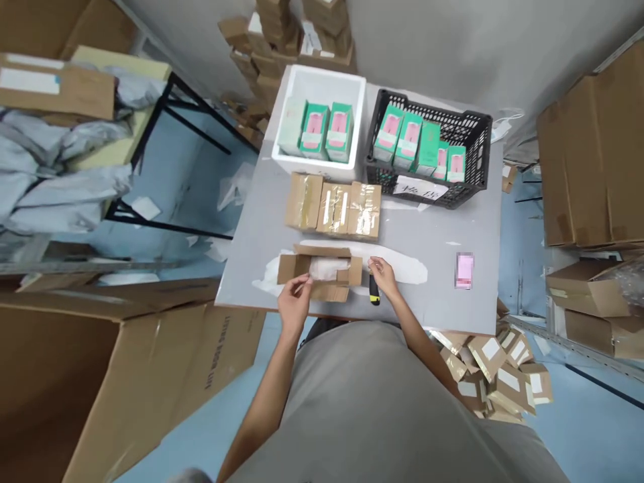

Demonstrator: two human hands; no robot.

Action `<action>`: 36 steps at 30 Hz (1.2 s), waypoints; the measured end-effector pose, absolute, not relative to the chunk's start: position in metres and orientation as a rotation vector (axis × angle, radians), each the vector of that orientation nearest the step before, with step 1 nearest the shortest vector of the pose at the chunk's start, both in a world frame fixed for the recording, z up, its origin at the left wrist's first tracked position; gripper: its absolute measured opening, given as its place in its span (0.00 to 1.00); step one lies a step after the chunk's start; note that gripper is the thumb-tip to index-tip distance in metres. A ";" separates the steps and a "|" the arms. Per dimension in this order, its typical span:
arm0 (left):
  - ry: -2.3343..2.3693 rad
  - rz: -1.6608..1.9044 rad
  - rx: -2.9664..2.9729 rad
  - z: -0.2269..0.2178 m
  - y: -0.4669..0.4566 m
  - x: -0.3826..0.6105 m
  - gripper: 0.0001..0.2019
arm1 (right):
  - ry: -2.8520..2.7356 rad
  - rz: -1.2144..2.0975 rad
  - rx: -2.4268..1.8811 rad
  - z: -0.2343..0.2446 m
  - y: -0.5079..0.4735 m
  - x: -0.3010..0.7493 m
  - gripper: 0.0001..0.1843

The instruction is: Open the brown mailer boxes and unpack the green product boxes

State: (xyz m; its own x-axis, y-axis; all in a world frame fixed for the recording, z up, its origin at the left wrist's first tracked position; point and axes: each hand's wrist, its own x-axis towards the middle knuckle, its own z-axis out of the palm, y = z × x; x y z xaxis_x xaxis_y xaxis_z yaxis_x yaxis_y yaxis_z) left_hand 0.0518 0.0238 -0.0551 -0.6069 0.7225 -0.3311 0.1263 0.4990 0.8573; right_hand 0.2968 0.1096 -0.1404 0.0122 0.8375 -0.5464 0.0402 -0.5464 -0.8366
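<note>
An opened small cardboard box [329,292], flaps folded outward, lies near the table's front edge with white wrapping [325,268] inside. At its front left corner, my left hand [294,302] pinches the cardboard edge. My right hand [383,276] is to the right of the box, thumb and fingers drawn together; what they hold, if anything, I cannot make out. Right beside and partly under those fingers is a black and yellow box cutter [374,292]. White paper [402,265] lies flat beneath the box and right hand.
Three taped cartons [334,208] stand behind the open box. Beyond them are a white foam box [322,72] and a black plastic crate [475,151], both with green and pink boxes. A pink-screened phone [464,270] lies right. Large cardboard boxes [171,376] flank the table.
</note>
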 end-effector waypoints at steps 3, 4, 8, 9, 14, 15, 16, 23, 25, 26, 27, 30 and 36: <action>2.075 1.097 0.743 -0.059 0.025 0.019 0.08 | -0.991 1.626 -1.646 -0.135 0.076 0.277 0.22; 2.090 1.114 0.784 -0.062 0.025 0.004 0.08 | -1.023 1.626 -1.642 -0.133 0.068 0.272 0.24; 2.184 0.964 0.900 -0.085 0.025 -0.066 0.12 | -1.122 1.522 -1.727 -0.124 0.049 0.259 0.29; 2.215 0.835 0.916 -0.094 0.025 -0.084 0.15 | -1.128 1.470 -1.767 -0.122 0.046 0.257 0.31; 2.152 0.071 1.016 -0.143 0.029 -0.136 0.45 | -1.080 1.147 -1.986 -0.113 0.037 0.249 0.46; 2.104 0.000 1.054 -0.151 0.030 -0.137 0.49 | -1.076 1.097 -2.019 -0.111 0.034 0.247 0.48; 2.054 -0.040 1.099 -0.159 0.031 -0.136 0.53 | -1.073 1.056 -2.044 -0.109 0.031 0.244 0.49; 1.821 -0.088 1.305 -0.181 0.033 -0.114 0.67 | -1.004 0.908 -2.084 -0.092 0.002 0.215 0.44; 1.820 0.012 1.285 -0.183 0.031 -0.118 0.57 | -0.995 0.884 -2.096 -0.086 -0.005 0.210 0.43; 1.815 0.059 1.276 -0.184 0.030 -0.122 0.49 | -0.989 0.866 -2.103 -0.083 -0.008 0.209 0.43; 1.808 0.113 1.263 -0.186 0.028 -0.127 0.40 | -0.980 0.843 -2.109 -0.081 -0.010 0.209 0.43; 1.797 0.266 1.204 -0.191 0.024 -0.141 0.15 | -0.951 0.765 -2.118 -0.075 -0.015 0.210 0.40; 1.913 0.393 1.088 -0.191 0.024 -0.160 0.11 | -0.968 0.699 -2.076 -0.074 -0.016 0.211 0.36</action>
